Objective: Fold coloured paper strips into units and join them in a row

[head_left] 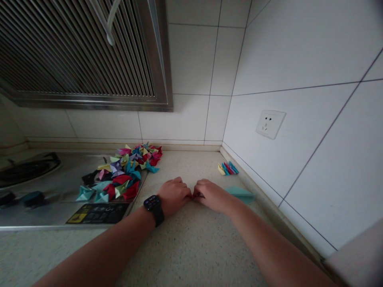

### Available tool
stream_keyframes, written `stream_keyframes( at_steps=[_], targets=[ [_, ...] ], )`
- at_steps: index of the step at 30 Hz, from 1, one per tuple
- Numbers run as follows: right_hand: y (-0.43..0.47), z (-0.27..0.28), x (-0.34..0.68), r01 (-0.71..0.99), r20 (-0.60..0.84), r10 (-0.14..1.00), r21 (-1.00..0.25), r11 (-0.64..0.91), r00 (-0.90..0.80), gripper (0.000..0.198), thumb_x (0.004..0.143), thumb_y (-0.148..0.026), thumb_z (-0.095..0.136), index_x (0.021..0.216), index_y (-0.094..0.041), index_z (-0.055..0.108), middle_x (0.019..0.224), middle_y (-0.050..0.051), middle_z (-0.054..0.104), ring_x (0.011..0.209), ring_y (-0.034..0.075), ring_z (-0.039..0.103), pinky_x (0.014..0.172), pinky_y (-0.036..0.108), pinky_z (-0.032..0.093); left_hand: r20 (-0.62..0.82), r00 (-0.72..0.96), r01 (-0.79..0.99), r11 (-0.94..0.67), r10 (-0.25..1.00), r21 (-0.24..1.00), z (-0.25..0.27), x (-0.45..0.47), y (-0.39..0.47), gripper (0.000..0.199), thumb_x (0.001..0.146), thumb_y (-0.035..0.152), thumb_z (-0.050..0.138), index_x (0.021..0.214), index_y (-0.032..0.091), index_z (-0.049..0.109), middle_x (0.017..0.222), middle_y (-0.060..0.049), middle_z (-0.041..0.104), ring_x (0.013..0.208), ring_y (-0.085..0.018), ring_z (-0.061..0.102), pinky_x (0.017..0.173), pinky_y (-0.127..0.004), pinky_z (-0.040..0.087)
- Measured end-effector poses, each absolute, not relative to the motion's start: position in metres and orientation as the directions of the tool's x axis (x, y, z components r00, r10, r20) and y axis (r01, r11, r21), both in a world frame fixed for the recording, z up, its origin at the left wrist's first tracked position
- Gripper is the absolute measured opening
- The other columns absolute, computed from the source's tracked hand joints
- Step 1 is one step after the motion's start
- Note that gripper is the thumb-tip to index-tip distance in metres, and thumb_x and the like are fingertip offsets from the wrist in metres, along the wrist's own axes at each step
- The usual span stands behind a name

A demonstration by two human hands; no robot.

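Observation:
My left hand (175, 194), with a dark watch on its wrist, and my right hand (212, 194) meet over the speckled counter. Both are closed in a pinch on a small piece of red folded paper (194, 196), mostly hidden by the fingers. To the left lies a heap of folded paper pieces (119, 171) in red, blue, yellow, purple and pale green. Beyond my right hand, a row of small folded papers (228, 168) in yellow, blue and red rests near the wall. Partly behind my right wrist are light teal paper sheets (241, 193).
A gas stove (60, 211) with a burner (26, 171) and knobs is at the left, partly under the paper heap. A range hood (89, 59) hangs above it. White tiled walls meet at the back corner, with a power socket (271, 124) on the right wall.

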State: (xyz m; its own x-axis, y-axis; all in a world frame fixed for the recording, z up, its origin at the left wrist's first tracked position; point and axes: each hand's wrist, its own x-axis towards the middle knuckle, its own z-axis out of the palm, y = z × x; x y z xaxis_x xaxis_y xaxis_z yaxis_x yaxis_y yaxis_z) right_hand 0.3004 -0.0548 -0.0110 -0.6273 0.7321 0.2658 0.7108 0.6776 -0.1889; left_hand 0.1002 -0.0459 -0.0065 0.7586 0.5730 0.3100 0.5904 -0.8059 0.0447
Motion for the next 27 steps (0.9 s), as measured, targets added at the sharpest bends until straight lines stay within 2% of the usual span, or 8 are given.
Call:
stream_keyframes(
  at_steps=[5, 10, 15, 21, 27],
  targets=[
    [-0.0567, -0.0097, 0.2990, 0.705, 0.243, 0.738, -0.220, 0.674, -0.630, 0.007, 0.079, -0.014, 0.063, 0.083, -0.016, 0.067, 0.081, 0.005, 0.064, 0.085, 0.017, 0.055, 0.077, 0.026, 0.039, 0.242, 0.758, 0.611, -0.789, 0.606, 0.063, -0.0058, 0.1009, -0.0467, 0.022, 0.088, 0.032, 0.052, 0.087, 0.026, 0.073, 0.078, -0.006, 0.069, 0.085, -0.023, 0.055, 0.075, -0.033, 0.040],
    [-0.0554, -0.0102, 0.2971, 0.732, 0.200, 0.749, -0.162, 0.662, -0.632, 0.008, 0.079, -0.013, 0.061, 0.081, -0.015, 0.069, 0.079, 0.007, 0.065, 0.087, 0.019, 0.056, 0.078, 0.027, 0.039, 0.208, 0.733, 0.656, -0.754, 0.647, 0.034, -0.0079, 0.1027, -0.0499, 0.027, 0.088, 0.029, 0.047, 0.089, 0.027, 0.074, 0.078, -0.008, 0.068, 0.085, -0.023, 0.057, 0.074, -0.034, 0.041],
    [-0.0505, -0.0136, 0.2963, 0.746, 0.154, 0.768, -0.181, 0.640, -0.621, 0.011, 0.080, -0.016, 0.062, 0.082, -0.016, 0.072, 0.079, 0.008, 0.067, 0.086, 0.019, 0.059, 0.078, 0.027, 0.040, 0.171, 0.700, 0.694, -0.717, 0.693, 0.063, -0.0068, 0.1019, -0.0491, 0.032, 0.089, 0.038, 0.045, 0.092, 0.028, 0.075, 0.080, -0.010, 0.068, 0.084, -0.024, 0.060, 0.067, -0.032, 0.042],
    [-0.0486, -0.0145, 0.2988, 0.751, 0.157, 0.780, -0.211, 0.626, -0.606, 0.011, 0.080, -0.021, 0.063, 0.083, -0.017, 0.073, 0.078, 0.007, 0.067, 0.080, 0.018, 0.061, 0.073, 0.026, 0.041, 0.144, 0.654, 0.740, -0.667, 0.743, 0.082, -0.0046, 0.1013, -0.0460, 0.031, 0.088, 0.043, 0.047, 0.091, 0.028, 0.075, 0.082, -0.009, 0.070, 0.081, -0.024, 0.063, 0.064, -0.030, 0.043],
    [-0.0523, -0.0125, 0.3028, 0.749, 0.161, 0.784, -0.231, 0.621, -0.600, 0.016, 0.080, -0.018, 0.061, 0.090, -0.021, 0.073, 0.084, 0.005, 0.069, 0.083, 0.018, 0.062, 0.074, 0.026, 0.040, 0.161, 0.644, 0.740, -0.662, 0.748, 0.117, -0.0086, 0.0991, -0.0456, 0.027, 0.087, 0.042, 0.051, 0.091, 0.029, 0.073, 0.083, -0.007, 0.069, 0.081, -0.023, 0.063, 0.065, -0.029, 0.042]
  ],
)
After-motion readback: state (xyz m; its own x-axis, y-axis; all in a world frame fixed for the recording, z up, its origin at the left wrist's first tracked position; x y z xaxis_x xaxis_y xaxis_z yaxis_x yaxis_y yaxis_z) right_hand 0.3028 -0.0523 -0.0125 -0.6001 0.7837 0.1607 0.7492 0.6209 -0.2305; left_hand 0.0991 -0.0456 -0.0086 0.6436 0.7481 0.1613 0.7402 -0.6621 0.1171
